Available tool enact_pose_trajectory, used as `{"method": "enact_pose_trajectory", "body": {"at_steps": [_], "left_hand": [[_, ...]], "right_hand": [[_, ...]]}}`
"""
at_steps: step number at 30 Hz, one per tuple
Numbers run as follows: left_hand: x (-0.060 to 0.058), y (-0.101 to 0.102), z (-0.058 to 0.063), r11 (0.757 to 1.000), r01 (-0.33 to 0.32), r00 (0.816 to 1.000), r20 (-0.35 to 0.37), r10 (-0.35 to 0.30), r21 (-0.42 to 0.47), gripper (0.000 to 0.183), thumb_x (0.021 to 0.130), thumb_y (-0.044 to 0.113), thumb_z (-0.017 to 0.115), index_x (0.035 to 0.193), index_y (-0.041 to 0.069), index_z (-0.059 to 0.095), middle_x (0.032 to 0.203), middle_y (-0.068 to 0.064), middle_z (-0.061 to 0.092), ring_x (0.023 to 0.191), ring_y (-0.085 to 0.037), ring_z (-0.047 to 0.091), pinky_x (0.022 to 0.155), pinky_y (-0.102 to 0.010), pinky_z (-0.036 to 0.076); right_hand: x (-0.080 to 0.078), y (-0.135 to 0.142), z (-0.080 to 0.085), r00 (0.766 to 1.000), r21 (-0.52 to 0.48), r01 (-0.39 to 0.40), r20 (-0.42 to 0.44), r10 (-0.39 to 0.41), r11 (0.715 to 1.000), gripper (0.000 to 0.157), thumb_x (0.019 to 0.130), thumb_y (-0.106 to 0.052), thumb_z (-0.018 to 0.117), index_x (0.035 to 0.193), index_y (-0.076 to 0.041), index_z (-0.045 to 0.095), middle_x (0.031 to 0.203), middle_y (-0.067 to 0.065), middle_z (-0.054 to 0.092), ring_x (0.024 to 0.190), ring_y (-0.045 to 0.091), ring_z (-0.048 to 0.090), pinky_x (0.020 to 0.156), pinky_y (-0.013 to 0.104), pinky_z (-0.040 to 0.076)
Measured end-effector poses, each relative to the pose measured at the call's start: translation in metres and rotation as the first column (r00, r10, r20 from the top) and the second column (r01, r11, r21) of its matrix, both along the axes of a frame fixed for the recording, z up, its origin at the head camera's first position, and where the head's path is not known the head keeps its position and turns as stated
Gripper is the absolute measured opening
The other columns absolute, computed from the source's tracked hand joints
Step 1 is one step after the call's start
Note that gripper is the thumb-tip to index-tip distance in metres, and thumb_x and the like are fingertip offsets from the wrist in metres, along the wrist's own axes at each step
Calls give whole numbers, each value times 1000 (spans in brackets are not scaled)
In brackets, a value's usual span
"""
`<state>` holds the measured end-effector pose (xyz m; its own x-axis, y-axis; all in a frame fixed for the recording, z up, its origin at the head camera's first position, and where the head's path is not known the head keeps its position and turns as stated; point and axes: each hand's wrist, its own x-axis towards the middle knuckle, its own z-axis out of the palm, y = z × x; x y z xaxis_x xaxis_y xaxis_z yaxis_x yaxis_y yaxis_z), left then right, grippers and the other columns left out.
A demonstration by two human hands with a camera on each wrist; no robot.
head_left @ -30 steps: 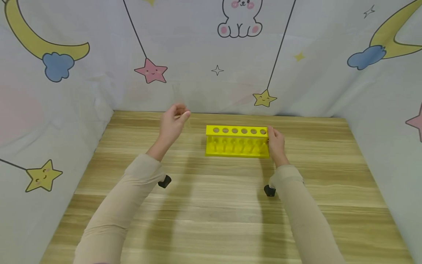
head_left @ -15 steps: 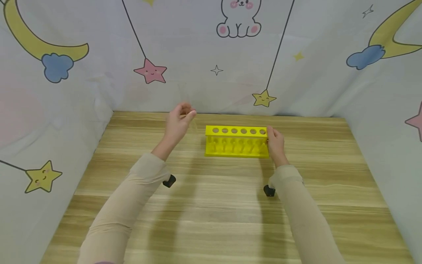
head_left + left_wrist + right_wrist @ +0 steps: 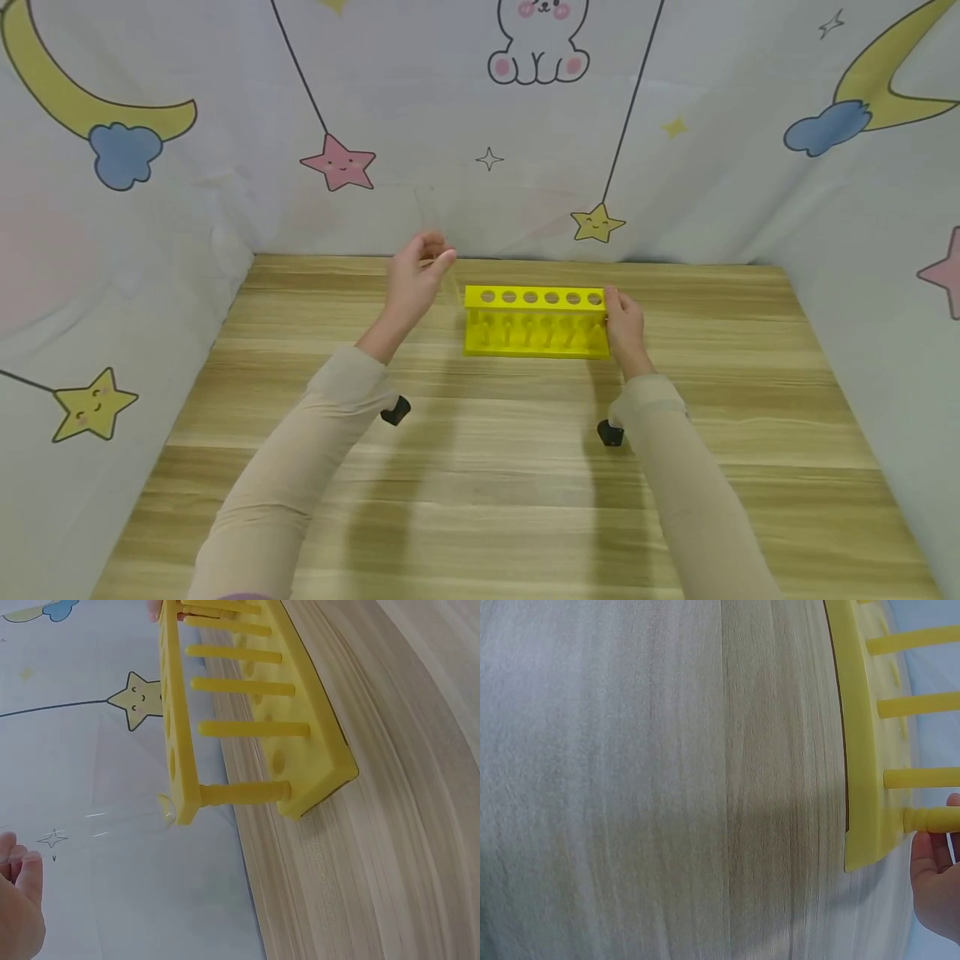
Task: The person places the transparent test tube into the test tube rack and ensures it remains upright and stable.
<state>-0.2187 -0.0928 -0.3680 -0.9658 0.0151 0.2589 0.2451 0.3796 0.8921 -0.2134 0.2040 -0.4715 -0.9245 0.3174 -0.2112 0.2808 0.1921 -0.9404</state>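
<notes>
A yellow test tube rack stands upright on the table, with a row of round holes in its top bar and pegs below. My left hand pinches a clear test tube, tilted and hard to see in the head view. In the left wrist view the tube's rounded end is close to the rack's left end, beside the top bar; whether they touch I cannot tell. At the rack's other end, my right hand grips the end post, its thumb and fingers partly visible in the right wrist view.
The rack rests on a wood-grain table toward its back edge. A white cloth printed with stars, moons and a cartoon animal hangs behind and along both sides. Black wrist-mounted pieces stick out under both sleeves.
My left hand has moved to the right with the test tube, nearing the rack's left end. The right hand stays on the rack, which has not visibly moved on the table.
</notes>
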Motion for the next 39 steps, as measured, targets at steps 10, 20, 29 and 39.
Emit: {"method": "enact_pose_trajectory", "body": {"at_steps": [10,20,29,39], "left_hand": [[-4,9,1,1000,2,999,-42,-1,22,29,84,18,59,105,-2,54,99,-16,64,91,-21,58,84,-27,50],[-6,14,3,1000,3,998,-55,-3,6,29,84,17,59,105,-2,54,100,-16,64,94,-22,59,83,-28,50],[-9,22,7,1000,18,999,-51,-17,17,28,84,15,59,106,-2,54,99,-16,64,94,-21,59,82,-25,50],[-12,29,7,998,50,998,-28,-49,37,27,85,14,57,107,-1,52,100,-14,62,94,-19,58,82,-23,50]], "right_hand": [[1,0,0,1000,9,-4,-16,4,1000,45,88,-54,37,65,-15,36,62,-3,32,57,8,33,55,19,33],[1,0,2,1000,5,-1,-9,1,1000,43,90,-49,37,67,-13,37,66,-1,33,61,9,35,56,19,33],[1,1,2,1000,-9,-2,-2,2,1000,41,90,-47,38,66,-14,36,63,-3,33,56,7,34,52,17,32],[-4,4,-10,997,-62,3,-79,-8,998,45,86,-55,41,65,-15,40,65,-1,33,60,11,34,54,22,31]]}}
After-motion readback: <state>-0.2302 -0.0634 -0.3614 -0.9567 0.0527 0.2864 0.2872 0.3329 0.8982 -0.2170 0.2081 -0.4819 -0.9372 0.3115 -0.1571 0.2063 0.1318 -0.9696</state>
